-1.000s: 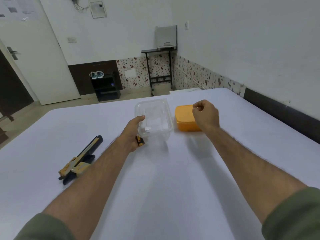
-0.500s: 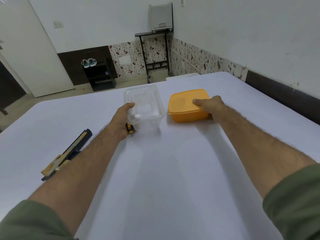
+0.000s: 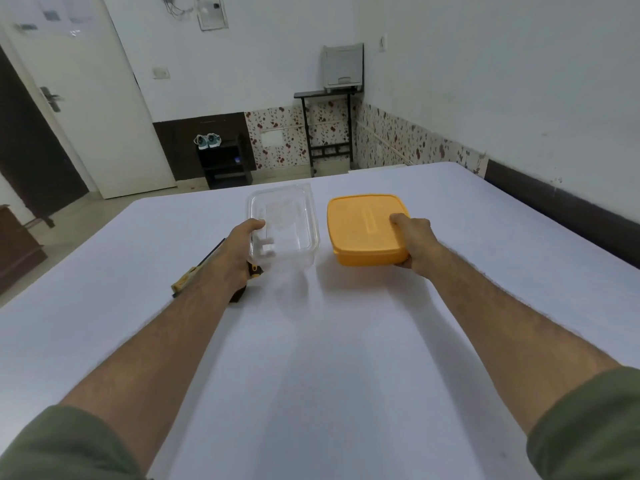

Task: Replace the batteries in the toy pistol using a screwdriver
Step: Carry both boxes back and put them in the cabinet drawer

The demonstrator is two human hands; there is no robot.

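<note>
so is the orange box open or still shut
Shut. The orange box has its lid sitting flat and flush on all visible edges, with the right hand gripping its near right corner, thumb on top.

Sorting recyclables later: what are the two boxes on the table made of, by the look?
Clear container: apparently thin, glossy transparent plastic; the table shows through it. Orange box: likely opaque, matte moulded plastic with a raised rim and an embossed lid.
</note>
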